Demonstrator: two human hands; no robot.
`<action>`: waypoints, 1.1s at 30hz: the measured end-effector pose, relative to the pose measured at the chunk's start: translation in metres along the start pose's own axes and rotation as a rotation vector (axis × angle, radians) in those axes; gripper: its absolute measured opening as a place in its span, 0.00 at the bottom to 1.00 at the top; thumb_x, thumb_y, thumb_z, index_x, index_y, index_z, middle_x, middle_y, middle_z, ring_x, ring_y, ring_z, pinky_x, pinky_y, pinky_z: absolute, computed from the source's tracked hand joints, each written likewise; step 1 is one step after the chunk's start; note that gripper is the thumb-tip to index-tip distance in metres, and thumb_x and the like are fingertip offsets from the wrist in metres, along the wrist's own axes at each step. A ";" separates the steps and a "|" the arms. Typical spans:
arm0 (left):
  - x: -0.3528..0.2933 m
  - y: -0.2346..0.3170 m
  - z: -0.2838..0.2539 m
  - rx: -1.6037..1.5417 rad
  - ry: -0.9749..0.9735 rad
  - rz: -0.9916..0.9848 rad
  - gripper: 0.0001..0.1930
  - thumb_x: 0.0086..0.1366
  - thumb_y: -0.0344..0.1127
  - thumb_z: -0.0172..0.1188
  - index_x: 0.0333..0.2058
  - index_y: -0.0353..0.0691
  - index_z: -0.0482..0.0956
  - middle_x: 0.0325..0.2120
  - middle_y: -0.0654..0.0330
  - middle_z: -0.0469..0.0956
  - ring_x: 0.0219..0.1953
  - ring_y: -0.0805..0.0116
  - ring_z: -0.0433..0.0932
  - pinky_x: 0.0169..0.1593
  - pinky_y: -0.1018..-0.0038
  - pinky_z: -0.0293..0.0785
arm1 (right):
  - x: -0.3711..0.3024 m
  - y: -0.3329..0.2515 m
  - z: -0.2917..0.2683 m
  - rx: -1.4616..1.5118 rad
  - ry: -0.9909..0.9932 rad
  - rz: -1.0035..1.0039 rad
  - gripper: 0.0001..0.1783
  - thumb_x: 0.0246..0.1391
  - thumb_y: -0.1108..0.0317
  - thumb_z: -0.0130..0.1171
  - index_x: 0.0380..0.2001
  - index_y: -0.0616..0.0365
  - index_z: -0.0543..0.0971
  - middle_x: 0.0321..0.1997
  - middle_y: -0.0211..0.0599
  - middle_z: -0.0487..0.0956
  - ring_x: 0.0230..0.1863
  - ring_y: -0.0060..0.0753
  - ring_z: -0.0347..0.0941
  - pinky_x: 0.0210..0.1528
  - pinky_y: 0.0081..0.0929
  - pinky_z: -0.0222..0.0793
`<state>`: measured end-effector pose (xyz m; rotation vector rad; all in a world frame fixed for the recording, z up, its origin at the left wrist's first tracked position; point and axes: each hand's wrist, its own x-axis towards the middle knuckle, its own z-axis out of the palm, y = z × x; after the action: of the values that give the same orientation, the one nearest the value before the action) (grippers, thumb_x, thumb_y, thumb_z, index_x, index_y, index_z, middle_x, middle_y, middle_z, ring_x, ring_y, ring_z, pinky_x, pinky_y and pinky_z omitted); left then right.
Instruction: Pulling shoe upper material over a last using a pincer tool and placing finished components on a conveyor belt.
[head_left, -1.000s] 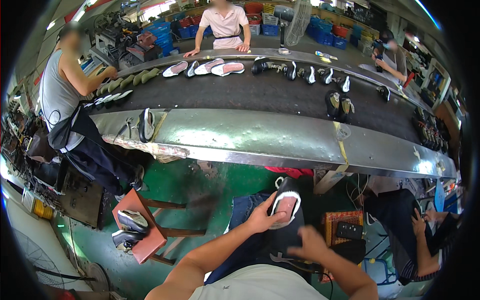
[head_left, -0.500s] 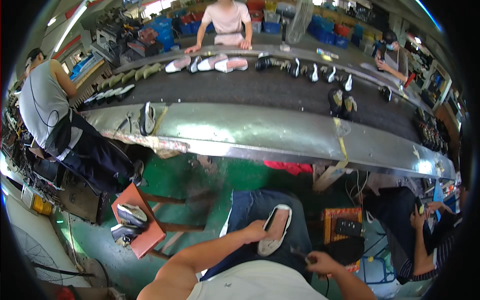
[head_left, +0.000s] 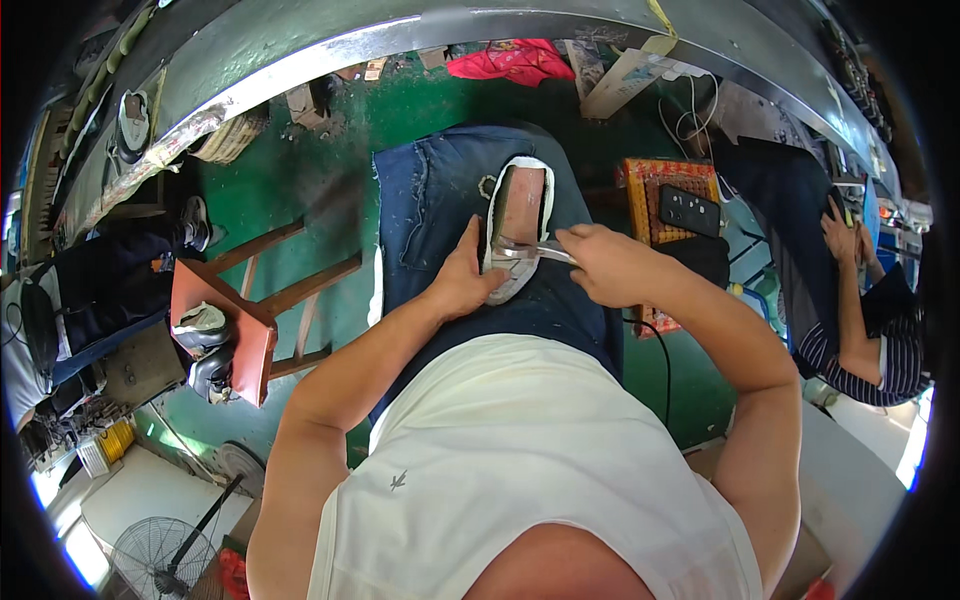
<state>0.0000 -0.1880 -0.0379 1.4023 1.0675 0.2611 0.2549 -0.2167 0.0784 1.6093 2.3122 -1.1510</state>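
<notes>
A white-edged shoe upper on its last [head_left: 522, 205] lies bottom-up on my lap, on my jeans [head_left: 425, 215]. My left hand [head_left: 463, 280] holds its near end from the left side, thumb on the edge and fingers along the side. My right hand [head_left: 605, 262] is closed around a metal hand tool [head_left: 528, 252], whose head rests over the bottom of the shoe near the left thumb. The tool's exact kind is hard to make out, and its grip is hidden in the hand.
A long metal-edged workbench [head_left: 330, 65] curves across the far side. Left stands a red-topped stool [head_left: 256, 350] bearing a pair of shoes [head_left: 203, 340]. To the right, a black phone [head_left: 690, 210] lies on a patterned seat [head_left: 640, 190]; beyond sits a co-worker [head_left: 860, 345]. A fan [head_left: 165, 560] stands lower left.
My view has tipped downward. My right hand has brought the tool from beside my lap onto the shoe bottom. My left hand has shifted to the shoe's near end.
</notes>
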 end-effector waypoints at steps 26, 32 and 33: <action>-0.012 0.014 -0.004 -1.079 -0.044 -0.135 0.36 0.79 0.56 0.30 0.74 0.37 0.42 0.74 0.53 0.50 0.74 0.61 0.53 0.75 0.65 0.47 | 0.026 -0.027 -0.011 -0.474 0.060 -0.161 0.13 0.55 0.71 0.60 0.41 0.69 0.77 0.39 0.52 0.81 0.41 0.57 0.79 0.47 0.43 0.76; 0.007 -0.002 0.025 -0.934 0.210 -0.195 0.35 0.79 0.56 0.32 0.72 0.35 0.53 0.71 0.52 0.58 0.71 0.61 0.58 0.73 0.69 0.52 | 0.046 0.009 0.012 -0.396 -0.086 -0.216 0.11 0.53 0.69 0.62 0.37 0.64 0.77 0.34 0.45 0.80 0.35 0.52 0.78 0.40 0.43 0.76; 0.013 -0.009 0.030 -0.820 0.315 -0.213 0.34 0.79 0.56 0.34 0.70 0.34 0.58 0.68 0.51 0.62 0.70 0.61 0.61 0.71 0.70 0.55 | 0.044 0.013 0.023 -0.323 0.012 -0.198 0.12 0.52 0.69 0.63 0.37 0.63 0.76 0.34 0.45 0.79 0.36 0.51 0.78 0.40 0.43 0.76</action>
<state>0.0245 -0.2006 -0.0570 0.5160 1.1647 0.6896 0.2391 -0.1955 0.0341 1.3027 2.5501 -0.7451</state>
